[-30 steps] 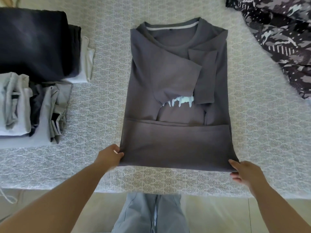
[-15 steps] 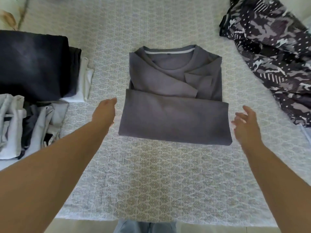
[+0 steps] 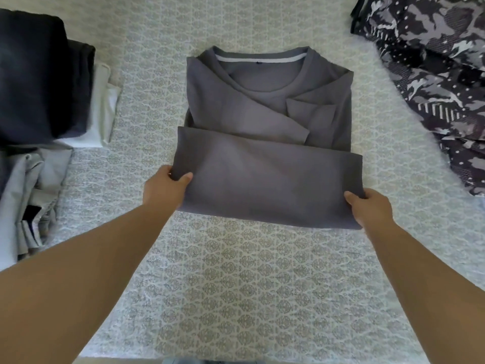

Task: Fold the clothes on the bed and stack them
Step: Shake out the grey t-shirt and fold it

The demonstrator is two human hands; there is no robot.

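Gripping the folded grey shirt [image 3: 265, 179]: left hand [image 3: 165, 189]; right hand [image 3: 370, 208]; no writing visible.

Dark folded pile [image 3: 39, 82] cut off at left edge, patterned garment [image 3: 433, 82] cropped at right, fingers of both hands apparently hidden under grey shirt [image 3: 267, 143]

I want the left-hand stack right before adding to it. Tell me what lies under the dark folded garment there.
A white folded garment sticks out from under the dark folded garment along its right edge, resting on the bedspread. How far it reaches, and whether anything else lies beneath, is covered.
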